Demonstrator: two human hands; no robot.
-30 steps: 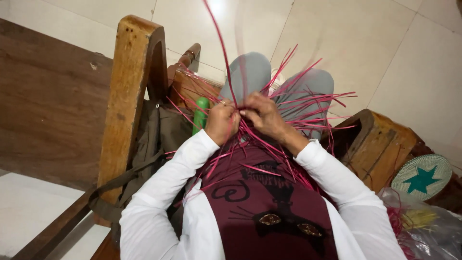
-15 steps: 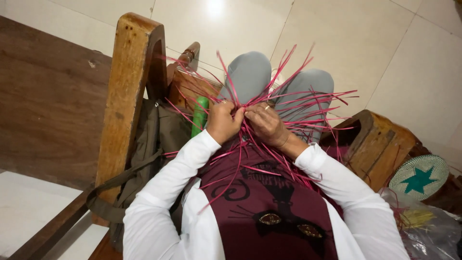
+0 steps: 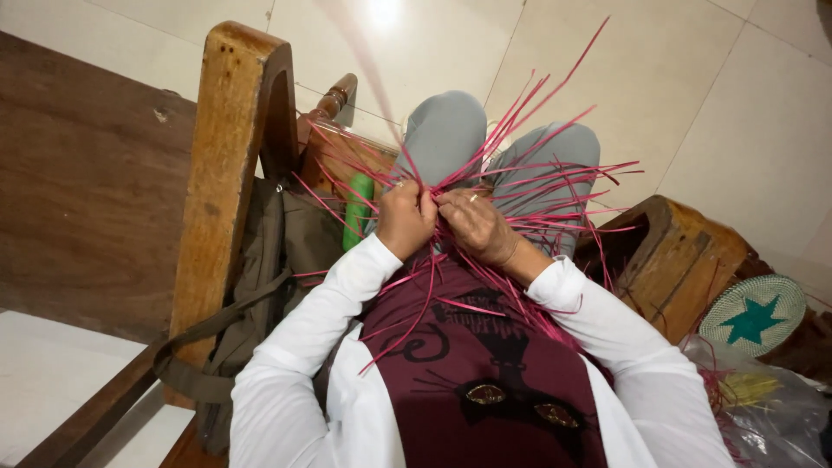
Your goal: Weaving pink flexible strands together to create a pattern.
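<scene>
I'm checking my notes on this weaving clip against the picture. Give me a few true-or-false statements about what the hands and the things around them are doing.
1. Both hands meet over a bundle of pink strips. True: the left hand and right hand pinch the strips together over the lap.
2. The strips are blue. False: they are pink to red.
3. A round woven lid with a green star lies to the person's right. True.
4. The right hand holds scissors. False: it holds only strips; a ring shows on one finger.
5. An olive bag hangs by the wooden chair arm. True.
</scene>
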